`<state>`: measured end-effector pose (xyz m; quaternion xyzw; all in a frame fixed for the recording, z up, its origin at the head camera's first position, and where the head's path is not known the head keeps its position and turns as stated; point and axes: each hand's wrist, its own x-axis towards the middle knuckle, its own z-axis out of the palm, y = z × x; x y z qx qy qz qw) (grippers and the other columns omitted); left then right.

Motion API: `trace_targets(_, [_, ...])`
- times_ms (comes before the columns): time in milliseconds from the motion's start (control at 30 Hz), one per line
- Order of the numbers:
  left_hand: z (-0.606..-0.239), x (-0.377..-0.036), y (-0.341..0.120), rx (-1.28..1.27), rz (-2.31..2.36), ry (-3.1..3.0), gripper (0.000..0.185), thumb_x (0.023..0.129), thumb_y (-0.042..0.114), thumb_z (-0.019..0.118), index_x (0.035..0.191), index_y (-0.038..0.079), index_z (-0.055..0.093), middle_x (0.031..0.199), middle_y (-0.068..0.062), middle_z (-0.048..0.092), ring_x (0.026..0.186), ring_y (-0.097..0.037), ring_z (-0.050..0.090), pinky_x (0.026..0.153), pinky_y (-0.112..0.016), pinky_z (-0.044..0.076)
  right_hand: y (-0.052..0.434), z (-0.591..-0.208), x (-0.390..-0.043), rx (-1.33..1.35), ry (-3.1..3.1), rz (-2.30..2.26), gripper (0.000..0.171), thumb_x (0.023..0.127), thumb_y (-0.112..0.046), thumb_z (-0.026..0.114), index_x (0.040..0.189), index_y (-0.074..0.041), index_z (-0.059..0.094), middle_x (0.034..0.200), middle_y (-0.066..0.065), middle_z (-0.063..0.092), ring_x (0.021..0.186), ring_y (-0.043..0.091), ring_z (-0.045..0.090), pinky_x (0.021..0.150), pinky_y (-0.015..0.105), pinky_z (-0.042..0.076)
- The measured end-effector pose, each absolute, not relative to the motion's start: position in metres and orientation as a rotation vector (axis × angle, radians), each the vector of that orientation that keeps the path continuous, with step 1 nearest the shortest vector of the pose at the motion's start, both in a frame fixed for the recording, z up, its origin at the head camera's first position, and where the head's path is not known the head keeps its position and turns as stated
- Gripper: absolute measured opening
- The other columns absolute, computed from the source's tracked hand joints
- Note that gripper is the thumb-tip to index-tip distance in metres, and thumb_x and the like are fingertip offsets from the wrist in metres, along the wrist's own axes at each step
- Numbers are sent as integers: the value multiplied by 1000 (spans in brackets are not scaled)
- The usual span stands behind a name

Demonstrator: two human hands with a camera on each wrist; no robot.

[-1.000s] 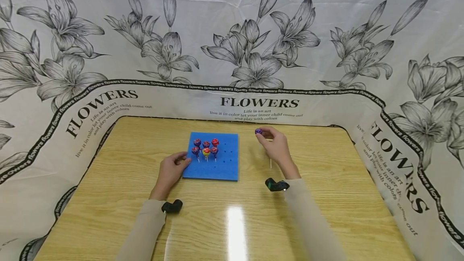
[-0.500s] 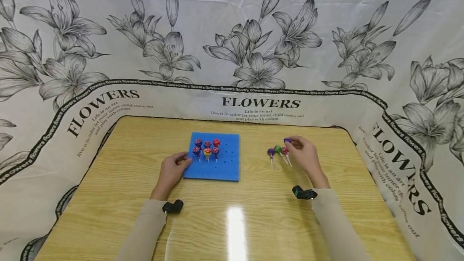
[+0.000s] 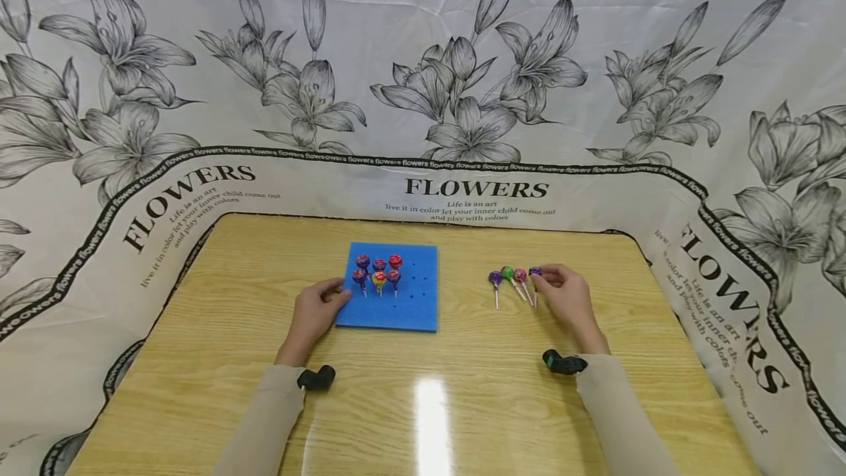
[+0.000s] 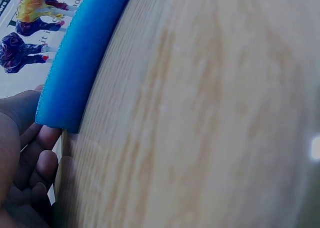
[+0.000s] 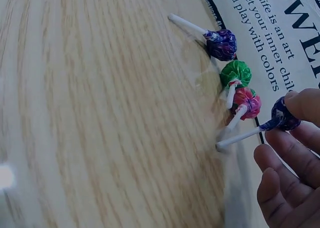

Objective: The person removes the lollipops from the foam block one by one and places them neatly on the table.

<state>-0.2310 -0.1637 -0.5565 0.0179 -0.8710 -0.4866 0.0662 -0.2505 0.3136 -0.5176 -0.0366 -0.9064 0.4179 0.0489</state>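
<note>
The right hand [image 3: 568, 301] has shifted rightward, pinching a purple-wrapped, white-sticked lollipop [image 5: 282, 119].

1. The person's bare right hand [image 3: 567, 298] has swung rightward, away from the flat blue foam board [image 3: 416, 318], and then come lower.
2. The round lollipop in dark purple-blue foil [image 5: 286, 116], pinched in it by the head, has travelled along and now sits just right of the pink-wrapped lollipop [image 3: 520, 275].
3. That one, the green-wrapped lollipop [image 3: 507, 272] and the purple-wrapped lollipop [image 3: 496, 278], previously mostly hidden behind the hand, have come into view.
</note>
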Motion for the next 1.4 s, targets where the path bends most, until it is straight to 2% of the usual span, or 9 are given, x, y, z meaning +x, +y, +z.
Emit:
trace_targets(167, [-555,-230,-163,52,-1470,-2631,37,96,24,75,127,3,72,106,-11,75,83,-15,60,73,-26,47,314,-525,-252,-168,-2757,1276,48,103,-39,62,133,-2,64,123,22,69,112,34,65,89,35,51])
trace_targets(367, [-555,-229,-162,48,-1470,-2624,37,97,24,75,126,2,72,105,-11,74,82,-15,60,72,-26,48,310,-531,-253,-234,-2719,1248,41,101,-34,66,125,0,69,114,20,71,103,29,65,79,23,48])
trace_targets(500, [-556,-229,-162,42,-1477,-2609,37,96,22,75,126,1,72,105,-11,74,82,-15,60,72,-25,48,308,-534,-253,-254,-2723,1226,39,101,-32,66,123,-1,70,112,19,71,100,28,66,78,24,48])
trace_targets(767, [-559,-231,-163,52,-1461,-2614,36,95,23,76,124,1,73,104,-11,74,82,-14,60,72,-24,48,305,-538,-251,-277,-2676,1219,32,102,-29,65,118,-2,72,112,21,73,102,33,69,84,36,51])
trace_targets(1100, [-558,-231,-163,50,-1459,-2620,35,96,23,76,124,2,73,103,-10,74,81,-15,59,71,-25,47,301,-538,-251,-279,-2661,1190,31,100,-29,68,115,-3,73,106,18,75,97,29,69,81,32,49])
trace_targets(1400, [-556,-231,-163,56,-1453,-2622,36,96,23,76,124,1,73,103,-10,73,82,-15,59,71,-25,47,302,-529,-251,-235,-2659,1202,37,100,-30,67,123,-1,70,110,18,73,99,30,68,77,26,50])
